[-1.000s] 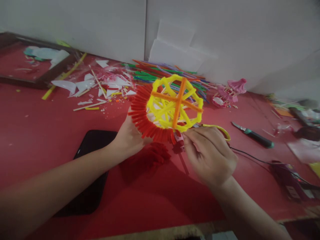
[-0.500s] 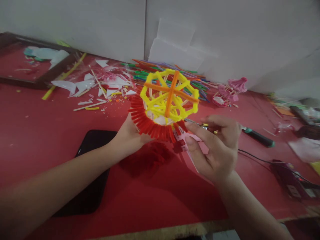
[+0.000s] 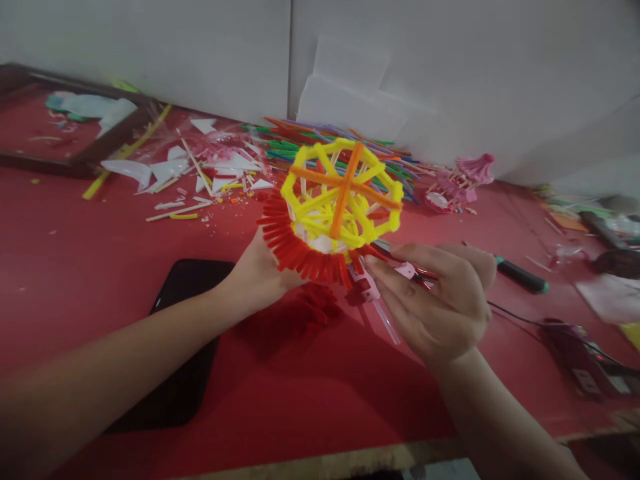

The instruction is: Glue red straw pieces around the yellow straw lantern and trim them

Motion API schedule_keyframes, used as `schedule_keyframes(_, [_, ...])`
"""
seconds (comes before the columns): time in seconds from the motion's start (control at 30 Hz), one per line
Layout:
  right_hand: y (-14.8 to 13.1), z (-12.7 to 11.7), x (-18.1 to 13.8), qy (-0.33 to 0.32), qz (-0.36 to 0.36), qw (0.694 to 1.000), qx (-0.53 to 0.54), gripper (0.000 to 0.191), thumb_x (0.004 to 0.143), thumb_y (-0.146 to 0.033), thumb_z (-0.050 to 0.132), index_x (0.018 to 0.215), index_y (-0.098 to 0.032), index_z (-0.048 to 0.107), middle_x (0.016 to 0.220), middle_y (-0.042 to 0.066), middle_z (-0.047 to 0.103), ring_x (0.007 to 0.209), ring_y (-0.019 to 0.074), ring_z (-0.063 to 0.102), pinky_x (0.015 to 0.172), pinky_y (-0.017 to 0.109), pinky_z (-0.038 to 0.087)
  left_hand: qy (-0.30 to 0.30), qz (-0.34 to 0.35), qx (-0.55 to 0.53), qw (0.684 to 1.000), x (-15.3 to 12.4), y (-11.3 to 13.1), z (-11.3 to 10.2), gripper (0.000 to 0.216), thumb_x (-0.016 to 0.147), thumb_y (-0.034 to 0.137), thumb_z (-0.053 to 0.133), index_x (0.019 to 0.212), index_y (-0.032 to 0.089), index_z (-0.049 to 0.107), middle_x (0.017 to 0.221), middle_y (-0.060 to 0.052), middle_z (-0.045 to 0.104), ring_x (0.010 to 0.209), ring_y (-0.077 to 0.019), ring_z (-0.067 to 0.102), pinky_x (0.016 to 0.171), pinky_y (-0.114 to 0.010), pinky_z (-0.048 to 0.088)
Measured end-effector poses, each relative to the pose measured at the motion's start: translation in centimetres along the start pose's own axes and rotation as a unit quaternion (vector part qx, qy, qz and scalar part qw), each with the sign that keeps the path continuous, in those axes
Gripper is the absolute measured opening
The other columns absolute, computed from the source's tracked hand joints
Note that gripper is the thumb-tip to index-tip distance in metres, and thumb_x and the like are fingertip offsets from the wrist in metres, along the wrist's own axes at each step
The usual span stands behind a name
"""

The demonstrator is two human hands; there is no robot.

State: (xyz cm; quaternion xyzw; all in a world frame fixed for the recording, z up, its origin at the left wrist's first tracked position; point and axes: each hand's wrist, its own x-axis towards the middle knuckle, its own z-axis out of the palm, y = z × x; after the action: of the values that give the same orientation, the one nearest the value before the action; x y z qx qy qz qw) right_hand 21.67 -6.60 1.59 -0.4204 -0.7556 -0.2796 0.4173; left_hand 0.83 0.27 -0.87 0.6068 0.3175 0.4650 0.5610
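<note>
My left hand [image 3: 257,270] is closed around the underside of a carousel-like model made of pipe cleaners; its fingers are mostly hidden. The model's top is a yellow ring frame [image 3: 345,233] with an orange cross [image 3: 347,180] over it. A fringe of short red pipe cleaners [image 3: 300,257] runs round the rim below. At the fringe's right end my right hand [image 3: 440,297] pinches a red pipe cleaner piece [image 3: 356,259] between thumb and fingers. Beneath the rim hang a pink clip-like part [image 3: 367,287] and a clear stick [image 3: 387,323].
Behind lie loose coloured pipe cleaners [image 3: 290,150], white scraps [image 3: 173,170] and a small pink model [image 3: 463,183]. A black phone-like slab [image 3: 195,373] lies under my left forearm. To the right are a black-and-green handle [image 3: 523,275] and a dark maroon box with a cord [image 3: 575,357].
My right hand has shifted slightly right, and its fingers have closed together at the red fringe. The model has moved very slightly right; my left hand has stayed in place.
</note>
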Motion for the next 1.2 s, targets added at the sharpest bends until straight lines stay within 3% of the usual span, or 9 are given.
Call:
schedule_keyframes(0.23, [0.07,0.14,-0.17,0.014,-0.001,1.000,0.018,0.028,0.082,-0.008,0.084,0.098,-0.030,0.078,0.096,0.000,0.075,0.082,0.0183,0.059,0.076,0.036,0.052,-0.016,-0.019,-0.012,1.000,-0.05,0.25,0.03,0.069,0.073,0.028,0.091,0.136,0.016,0.067,0.101,-0.012,0.084,0.125,-0.0396,0.070,0.119,-0.065,0.042])
schedule_keyframes(0.37, [0.17,-0.12,-0.36,0.005,0.000,1.000,0.026,0.029,0.082,-0.008,0.083,0.098,-0.032,0.079,0.098,-0.001,0.076,0.084,0.0191,0.060,0.077,0.038,0.052,-0.031,-0.008,-0.033,0.999,0.04,0.35,0.05,0.043,0.071,0.026,0.091,0.110,0.015,0.079,0.102,-0.012,0.083,0.126,-0.0400,0.069,0.121,-0.063,0.040])
schedule_keyframes(0.5, [0.15,-0.46,-0.52,0.000,0.000,1.000,0.025,0.029,0.082,-0.010,0.084,0.099,-0.032,0.080,0.101,0.001,0.075,0.089,0.0209,0.061,0.079,0.040,0.053,-0.043,-0.014,-0.049,0.998,0.03,0.49,0.06,0.022,0.072,0.024,0.091,0.091,0.016,0.081,0.105,-0.011,0.083,0.128,-0.0392,0.068,0.122,-0.063,0.040])
schedule_keyframes(0.97, [0.48,-0.71,-0.32,0.006,-0.027,1.000,0.000,0.022,0.084,-0.011,0.082,0.098,-0.027,0.079,0.102,0.002,0.071,0.088,0.0191,0.060,0.081,0.039,0.051,-0.066,-0.019,-0.072,0.995,0.21,0.83,0.27,0.027,0.072,0.027,0.092,0.093,0.015,0.080,0.119,-0.013,0.081,0.141,-0.0395,0.059,0.124,-0.064,0.037])
schedule_keyframes(1.2, [0.28,-0.59,-0.21,-0.013,-0.007,1.000,0.004,0.026,0.084,-0.010,0.081,0.100,-0.031,0.079,0.104,0.001,0.071,0.091,0.0184,0.063,0.084,0.036,0.051,-0.044,-0.042,-0.088,0.994,-0.11,0.76,0.36,0.034,0.068,0.024,0.094,0.096,0.014,0.079,0.121,-0.012,0.081,0.133,-0.0375,0.065,0.121,-0.062,0.042])
